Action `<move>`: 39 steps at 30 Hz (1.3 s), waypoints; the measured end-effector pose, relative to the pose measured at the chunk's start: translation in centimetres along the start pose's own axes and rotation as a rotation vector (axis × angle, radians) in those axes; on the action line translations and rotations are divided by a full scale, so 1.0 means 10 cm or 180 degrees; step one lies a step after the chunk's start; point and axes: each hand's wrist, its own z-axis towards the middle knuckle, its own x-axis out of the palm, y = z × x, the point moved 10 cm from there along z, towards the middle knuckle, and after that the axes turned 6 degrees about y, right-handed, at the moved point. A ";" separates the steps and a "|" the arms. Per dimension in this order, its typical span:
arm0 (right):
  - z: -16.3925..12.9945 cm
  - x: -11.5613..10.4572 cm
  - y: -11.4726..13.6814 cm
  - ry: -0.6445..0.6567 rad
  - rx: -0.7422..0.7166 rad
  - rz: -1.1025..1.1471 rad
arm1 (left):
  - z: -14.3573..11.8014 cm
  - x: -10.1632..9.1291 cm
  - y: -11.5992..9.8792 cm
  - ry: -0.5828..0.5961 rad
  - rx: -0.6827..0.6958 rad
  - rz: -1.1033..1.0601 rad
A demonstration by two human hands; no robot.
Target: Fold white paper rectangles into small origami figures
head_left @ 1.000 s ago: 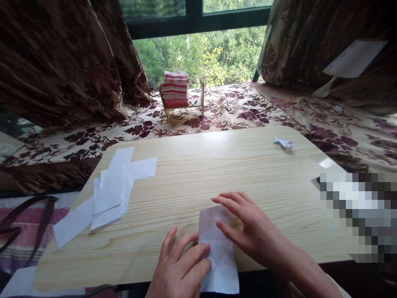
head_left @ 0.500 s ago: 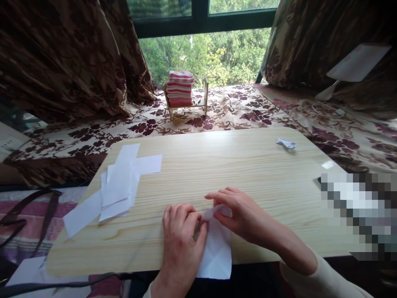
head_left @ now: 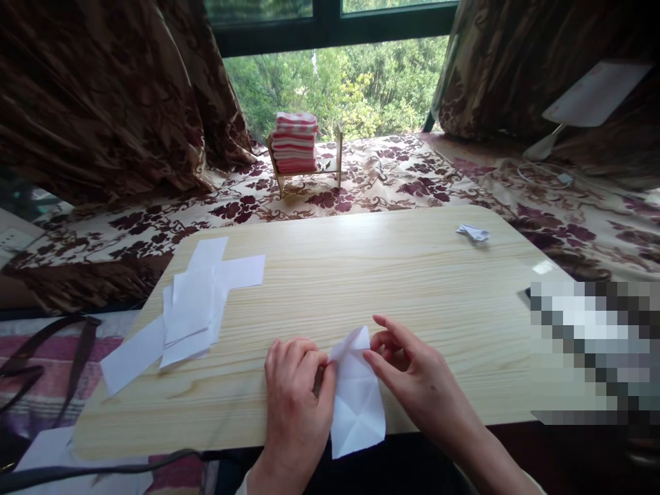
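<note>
A creased white sheet of paper (head_left: 357, 402) lies between my hands at the front edge of the table, its lower end reaching past the edge. My left hand (head_left: 299, 392) rests on the tabletop with its thumb and forefinger pinching the paper's upper left side. On the other side, my right hand (head_left: 407, 361) has its thumb and curled fingers at the paper's upper right edge. Fold lines cross the lower part of the sheet, and its top end stands slightly raised.
White paper slips (head_left: 190, 306) overlap on the left of the wooden table (head_left: 309, 275). A small folded paper piece (head_left: 473, 233) lies at the far right. Beyond the table are a little rack with pink striped cloths (head_left: 295, 143) and a white lamp (head_left: 595, 93). A blurred patch hides the right side.
My right hand has moved down and back to the right side of the paper. The paper's top, bent over before, is now opened out more. My left hand keeps its hold.
</note>
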 end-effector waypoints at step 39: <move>-0.09 0.16 0.33 0.0008 -0.0739 -0.1079 | 0.10 0.01 0.12 -0.0069 -0.0359 0.0207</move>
